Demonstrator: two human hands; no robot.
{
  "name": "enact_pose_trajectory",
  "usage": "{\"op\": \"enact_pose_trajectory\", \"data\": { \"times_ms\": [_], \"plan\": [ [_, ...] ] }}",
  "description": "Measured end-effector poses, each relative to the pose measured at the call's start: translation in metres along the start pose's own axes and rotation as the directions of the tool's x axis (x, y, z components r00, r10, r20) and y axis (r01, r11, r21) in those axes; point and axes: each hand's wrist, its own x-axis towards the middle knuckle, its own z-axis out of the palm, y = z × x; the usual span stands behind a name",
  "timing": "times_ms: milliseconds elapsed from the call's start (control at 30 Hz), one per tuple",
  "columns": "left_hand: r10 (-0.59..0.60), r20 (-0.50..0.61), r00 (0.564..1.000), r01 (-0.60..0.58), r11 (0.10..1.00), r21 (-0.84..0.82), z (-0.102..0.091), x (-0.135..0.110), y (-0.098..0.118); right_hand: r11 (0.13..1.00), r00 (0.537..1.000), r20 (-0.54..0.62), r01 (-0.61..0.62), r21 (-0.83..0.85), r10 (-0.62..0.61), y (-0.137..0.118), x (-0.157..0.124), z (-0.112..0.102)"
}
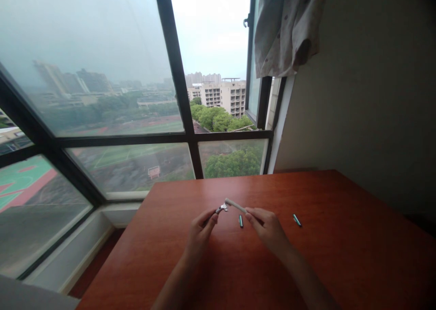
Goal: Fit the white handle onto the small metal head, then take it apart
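A red-brown table (316,192) is seen, w/ far L & far R corners both in view; its near edge isn't shown. Over its middle, L hand (199,230) and R hand (267,226) are held w/ fingertips turned inward, a gap left btwn them. Neither is free: a pale stick (238,206) is pinched btwn thumb & fingers of the R, and a silver-headed tool (218,210) is pinched likewise by the L.

By the stick, a line is made from R fingertips up to the L, rising slightly twd the table's far edge; its thicker tip is brought right to the tool's head. By the tool, the opposite slant is taken, from L fingertips twd the far R corner. The two ends are met over the table, nearer L fingers than R; whether they're actually touching can't be told, ditto any bristles.

Two small bars, teal & dark, are laid on the table. The inner bar (241,221) is set just L of R fingertips, under the stick, long axis approx. near-to-far. The outer bar (297,220) is placed twd the R edge, well apart from R hand, its far end tipped L. Neither is gripped.
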Motion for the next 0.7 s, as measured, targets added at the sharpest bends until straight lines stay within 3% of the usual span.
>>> {"op": "enact_pose_trajectory", "data": {
  "times_ms": [233,700],
  "plan": [
    [-0.070,-0.049,0.996,0.063,0.989,-0.134,-0.0007,0.0012,-0.0045,0.979,0.995,0.086,-0.071,0.190,0.056,-0.0100,-0.0012,0.0068],
    [-0.107,0.025,0.994,0.110,0.977,-0.185,0.0014,0.0020,-0.0093,0.990,1.000,0.011,-0.012,0.138,0.010,-0.0057,0.0000,0.0033]
  ]
}}
